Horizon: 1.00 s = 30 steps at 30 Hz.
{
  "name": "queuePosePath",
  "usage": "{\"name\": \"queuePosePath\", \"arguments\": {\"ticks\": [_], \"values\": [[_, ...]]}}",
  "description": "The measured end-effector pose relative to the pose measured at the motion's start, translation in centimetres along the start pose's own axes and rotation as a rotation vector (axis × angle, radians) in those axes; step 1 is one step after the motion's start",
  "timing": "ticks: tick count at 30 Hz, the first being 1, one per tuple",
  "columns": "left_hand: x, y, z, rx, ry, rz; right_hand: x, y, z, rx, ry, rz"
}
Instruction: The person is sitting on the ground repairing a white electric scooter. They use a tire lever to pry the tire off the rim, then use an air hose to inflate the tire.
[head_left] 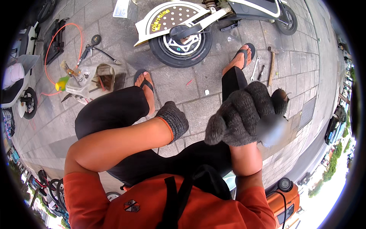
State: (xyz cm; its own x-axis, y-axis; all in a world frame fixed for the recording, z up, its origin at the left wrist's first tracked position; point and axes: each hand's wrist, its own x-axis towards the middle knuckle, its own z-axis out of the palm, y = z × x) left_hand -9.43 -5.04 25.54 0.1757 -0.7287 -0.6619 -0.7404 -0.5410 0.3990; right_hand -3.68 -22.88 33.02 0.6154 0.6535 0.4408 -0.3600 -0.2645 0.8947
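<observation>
Both my hands wear dark grey knitted gloves. My left hand [173, 121] is closed in front of my lap, with no object visible in it. Raised close to the camera on the right, my right hand [244, 114] has its fingers curled in. One glove fingertip looks torn. A blurred, pale bluish patch [271, 129] lies against that hand, and I cannot make out what it is. Beyond my feet stands a white and brown electric scooter [179, 19], its black-tyred wheel [182, 47] nearest to me. Neither hand touches it.
At left lie a pale plastic tool bin [82, 82], a pressure gauge [96, 39] and an orange hose [81, 33]. A hammer [272, 65], a wrench [255, 68] and a screwdriver [261, 72] lie right of my foot. An orange machine [284, 202] stands at lower right.
</observation>
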Motion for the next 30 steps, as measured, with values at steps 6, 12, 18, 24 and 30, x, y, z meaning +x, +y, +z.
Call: {"name": "queuePosePath", "arguments": {"ticks": [6,12,18,24,30], "values": [[-2.2,0.9,-2.1,-0.069,0.028,0.093,-0.7,2.4,-4.3,-1.271,-0.092,-0.471],[-2.2,1.3,-1.4,-0.046,0.025,0.034,0.5,4.0,-2.9,-1.182,-0.044,-0.286],[-1.2,1.1,-1.9,-0.03,0.015,0.028,1.3,5.6,-3.1,-1.147,-0.17,-0.489],[-0.2,1.0,-0.9,-0.06,-0.036,0.076,-2.7,2.3,-2.3,-1.295,-0.054,-0.461],[0.0,1.1,0.0,-0.008,-0.009,0.052,-3.3,-0.4,-0.8,-1.392,0.015,-0.309]]}}
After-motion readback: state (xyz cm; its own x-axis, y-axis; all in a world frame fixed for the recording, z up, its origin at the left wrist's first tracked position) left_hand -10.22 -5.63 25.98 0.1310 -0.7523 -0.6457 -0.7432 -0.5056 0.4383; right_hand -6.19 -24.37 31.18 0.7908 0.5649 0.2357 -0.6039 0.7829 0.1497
